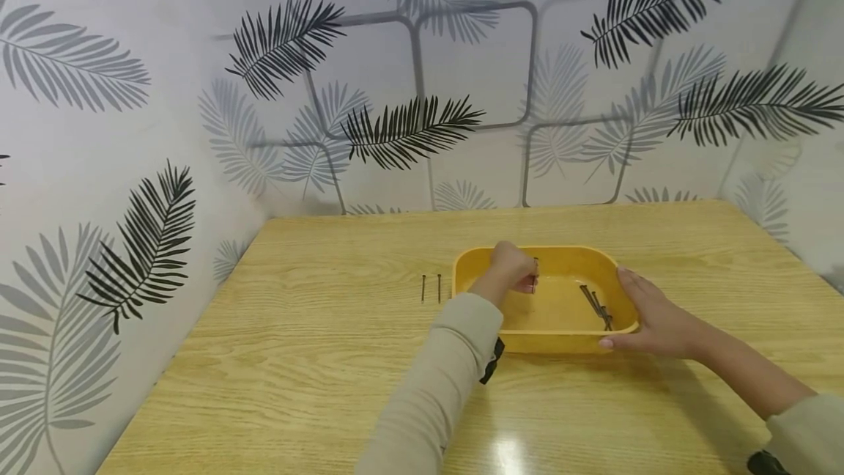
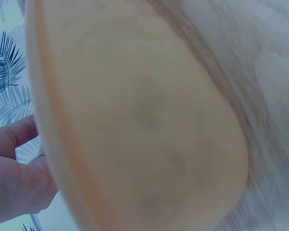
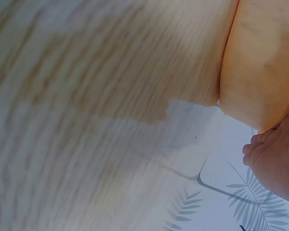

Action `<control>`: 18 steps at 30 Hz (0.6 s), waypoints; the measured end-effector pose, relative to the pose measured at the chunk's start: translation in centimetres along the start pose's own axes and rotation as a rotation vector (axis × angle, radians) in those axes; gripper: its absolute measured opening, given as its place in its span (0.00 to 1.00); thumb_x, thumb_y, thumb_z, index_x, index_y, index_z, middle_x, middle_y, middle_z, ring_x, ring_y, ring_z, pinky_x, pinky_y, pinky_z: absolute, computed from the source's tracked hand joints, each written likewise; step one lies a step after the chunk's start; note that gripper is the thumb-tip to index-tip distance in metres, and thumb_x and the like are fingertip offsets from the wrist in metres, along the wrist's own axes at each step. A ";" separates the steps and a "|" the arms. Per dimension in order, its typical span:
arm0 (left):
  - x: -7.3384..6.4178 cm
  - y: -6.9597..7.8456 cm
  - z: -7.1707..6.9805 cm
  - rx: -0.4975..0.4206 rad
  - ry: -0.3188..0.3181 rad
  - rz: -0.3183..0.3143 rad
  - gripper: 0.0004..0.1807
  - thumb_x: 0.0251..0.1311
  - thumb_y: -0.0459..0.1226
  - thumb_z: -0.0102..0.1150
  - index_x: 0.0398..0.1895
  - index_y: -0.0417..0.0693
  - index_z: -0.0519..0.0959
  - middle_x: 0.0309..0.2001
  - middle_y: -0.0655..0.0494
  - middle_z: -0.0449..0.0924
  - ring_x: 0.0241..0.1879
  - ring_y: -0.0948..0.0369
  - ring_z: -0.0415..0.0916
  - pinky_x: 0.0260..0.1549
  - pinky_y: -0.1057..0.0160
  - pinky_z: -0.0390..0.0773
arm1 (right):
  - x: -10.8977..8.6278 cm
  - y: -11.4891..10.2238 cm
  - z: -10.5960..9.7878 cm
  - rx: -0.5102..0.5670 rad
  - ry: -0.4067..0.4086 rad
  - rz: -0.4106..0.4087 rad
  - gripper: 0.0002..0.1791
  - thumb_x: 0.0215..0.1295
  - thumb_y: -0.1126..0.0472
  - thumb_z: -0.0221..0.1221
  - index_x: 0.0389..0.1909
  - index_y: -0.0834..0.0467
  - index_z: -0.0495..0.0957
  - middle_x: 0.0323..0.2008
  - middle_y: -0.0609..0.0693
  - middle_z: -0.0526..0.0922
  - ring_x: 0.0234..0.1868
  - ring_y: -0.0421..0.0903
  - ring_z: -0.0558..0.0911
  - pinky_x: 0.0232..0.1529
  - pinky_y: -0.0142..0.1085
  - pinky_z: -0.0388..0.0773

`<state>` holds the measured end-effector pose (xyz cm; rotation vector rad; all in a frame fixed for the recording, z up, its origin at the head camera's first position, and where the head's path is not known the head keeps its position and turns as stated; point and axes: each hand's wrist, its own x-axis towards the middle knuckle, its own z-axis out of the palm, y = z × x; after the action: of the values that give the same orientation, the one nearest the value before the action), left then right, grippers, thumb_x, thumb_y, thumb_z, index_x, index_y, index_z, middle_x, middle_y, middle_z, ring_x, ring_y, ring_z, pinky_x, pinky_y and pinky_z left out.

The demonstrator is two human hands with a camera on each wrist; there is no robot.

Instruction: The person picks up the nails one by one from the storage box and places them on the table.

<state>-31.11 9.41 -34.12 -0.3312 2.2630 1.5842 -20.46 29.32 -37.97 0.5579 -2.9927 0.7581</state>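
Observation:
My left hand (image 1: 516, 267) reaches over the left part of a yellow plastic tray (image 1: 557, 343), fingers curled. It pinches a nail (image 1: 535, 286), thin and dark; part of it is hidden by the fingers. My right hand (image 1: 656, 317) grips the tray's right end, thumb at the front corner and fingers along the far side. Several dark nails (image 1: 596, 303) lie in a loose bunch in the right part of the tray. Two more nails, a left one (image 1: 423, 289) and a right one (image 1: 439, 289), lie side by side on the table, left of the tray.
The light wooden table (image 1: 297, 358) carries the tray and nails. Behind and to the left stand walls (image 1: 475, 72) with a leaf pattern. In the left wrist view the tray's wall (image 2: 149, 120) fills most of the picture.

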 end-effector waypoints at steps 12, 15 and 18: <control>7.5 -2.0 -0.2 -0.022 -0.015 0.013 0.17 0.47 0.24 0.62 0.40 0.33 0.69 0.17 0.44 0.77 0.13 0.54 0.75 0.15 0.60 0.81 | -0.2 0.0 0.1 0.004 0.000 -0.006 0.65 0.47 0.45 0.67 0.69 0.73 0.34 0.67 0.78 0.42 0.65 0.76 0.47 0.59 0.70 0.50; 2.2 -0.2 -2.5 -0.024 0.002 0.000 0.23 0.48 0.23 0.62 0.48 0.30 0.67 0.19 0.44 0.77 0.12 0.57 0.71 0.25 0.59 0.84 | -0.2 0.1 0.1 0.005 -0.001 -0.004 0.64 0.47 0.45 0.67 0.69 0.73 0.34 0.67 0.77 0.42 0.65 0.76 0.46 0.59 0.70 0.50; 0.2 0.6 -3.7 -0.003 0.031 0.005 0.19 0.50 0.24 0.61 0.47 0.28 0.70 0.21 0.45 0.78 0.11 0.59 0.68 0.28 0.60 0.84 | -0.2 0.1 0.2 0.002 -0.001 -0.003 0.64 0.47 0.45 0.67 0.69 0.73 0.34 0.67 0.77 0.42 0.65 0.76 0.46 0.59 0.71 0.50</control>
<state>-32.03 6.14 -32.57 -0.3540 2.2865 1.5959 -20.31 29.41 -38.19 0.5632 -2.9910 0.7613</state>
